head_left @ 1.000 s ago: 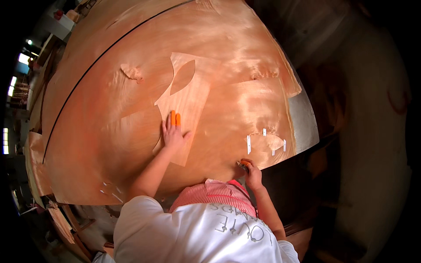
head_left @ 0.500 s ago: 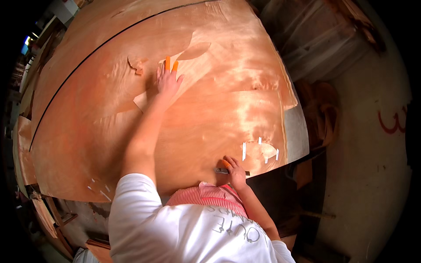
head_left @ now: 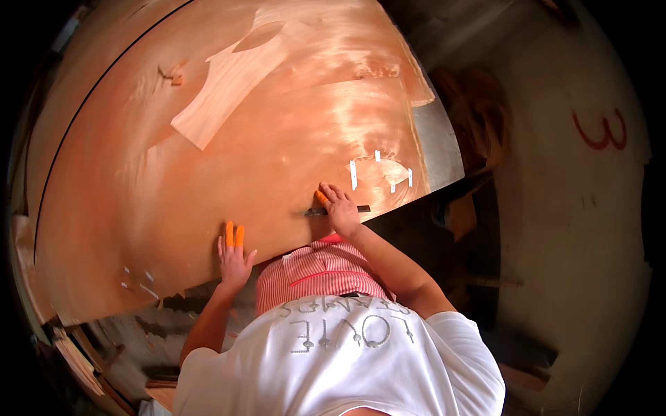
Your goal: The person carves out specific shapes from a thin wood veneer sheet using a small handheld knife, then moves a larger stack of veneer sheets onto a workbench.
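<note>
A large reddish-brown wood veneer sheet (head_left: 257,166) lies spread before me. My left hand (head_left: 236,258) is open near its front edge, fingers pointing away, with orange covers on two fingers. Right of it, my right hand (head_left: 338,208) is closed over a slim knife (head_left: 363,209), whose black end shows to the right and greyish flat end to the left. An orange cover is on one right finger. Just beyond that hand sits a pale leaf-shaped patch (head_left: 385,171) with white tape pieces around it. A loose paler veneer strip (head_left: 229,90) lies farther off.
A small torn scrap (head_left: 177,80) is left of the strip. A black line (head_left: 87,97) curves along the left side. White tape bits (head_left: 149,275) mark the near left. The grey corner (head_left: 442,142) shows at right, beside a dark gap and a pale surface (head_left: 569,222).
My left hand has come back from the loose strip to the sheet's near edge. The view has shifted, and the right hand stays by the taped patch with the knife.
</note>
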The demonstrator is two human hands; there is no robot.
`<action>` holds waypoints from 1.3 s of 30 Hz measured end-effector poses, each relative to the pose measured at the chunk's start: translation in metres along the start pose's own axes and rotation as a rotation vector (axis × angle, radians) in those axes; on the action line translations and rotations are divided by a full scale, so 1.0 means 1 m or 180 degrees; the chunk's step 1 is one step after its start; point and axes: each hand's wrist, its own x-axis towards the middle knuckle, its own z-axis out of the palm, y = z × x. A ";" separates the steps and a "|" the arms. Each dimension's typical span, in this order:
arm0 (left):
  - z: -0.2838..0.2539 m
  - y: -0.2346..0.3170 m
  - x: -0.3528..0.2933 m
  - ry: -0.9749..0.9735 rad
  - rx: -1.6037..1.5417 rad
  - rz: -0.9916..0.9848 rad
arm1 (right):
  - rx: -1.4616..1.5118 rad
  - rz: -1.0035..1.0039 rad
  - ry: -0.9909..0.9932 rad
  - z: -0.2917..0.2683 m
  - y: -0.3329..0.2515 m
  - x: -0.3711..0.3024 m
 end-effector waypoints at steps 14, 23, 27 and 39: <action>0.083 0.055 -0.302 -0.0605 -0.1281 -0.1977 | 0.0251 -0.0610 0.0976 0.015 -0.016 -0.008; 0.118 0.037 -0.438 0.0297 -0.1880 -0.3370 | 0.0649 -0.0535 0.0612 0.028 -0.078 0.000; 0.140 -0.002 -0.509 0.0564 -0.1931 -0.3546 | 0.0616 -0.0947 0.0569 0.046 -0.169 0.024; 0.075 -0.173 -0.685 0.1393 -0.2335 -0.4631 | 0.0610 -0.0795 0.0305 0.108 -0.483 0.167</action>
